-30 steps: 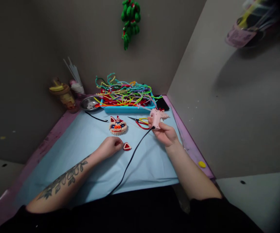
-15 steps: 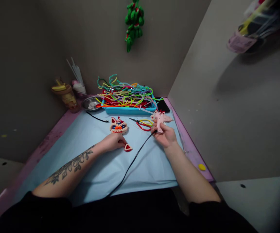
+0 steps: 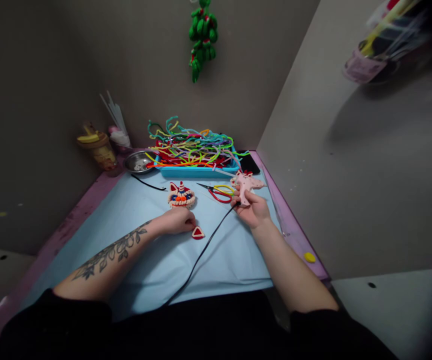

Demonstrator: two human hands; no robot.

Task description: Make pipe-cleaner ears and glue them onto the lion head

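Observation:
My left hand (image 3: 179,221) is closed, its fingertips pinching the edge of a small red triangular piece with a pale border (image 3: 198,233), low over the cloth. Just beyond that hand lies a lion-like head made of fuzzy craft stems (image 3: 181,196), with one red-and-cream ear on its left side, blue eyes and an orange nose. A pink glue gun (image 3: 244,189) is in my right hand (image 3: 252,209), fingers wrapped about its handle. From the handle a black cord (image 3: 204,250) runs toward my body. Scissors with yellow and red handles (image 3: 219,193) lie close to the right hand.
A blue tray (image 3: 201,172) heaped with colourful fuzzy stems stands at the back. To its left are a metal bowl (image 3: 140,162) and a cup (image 3: 103,152). A black stem (image 3: 148,183) lies on the blue cloth (image 3: 231,265). A yellow disc (image 3: 309,257) sits at the right edge.
The view has shifted slightly. My left hand and the triangular piece sit a little lower, nearer my body. The right hand keeps its hold on the glue gun.

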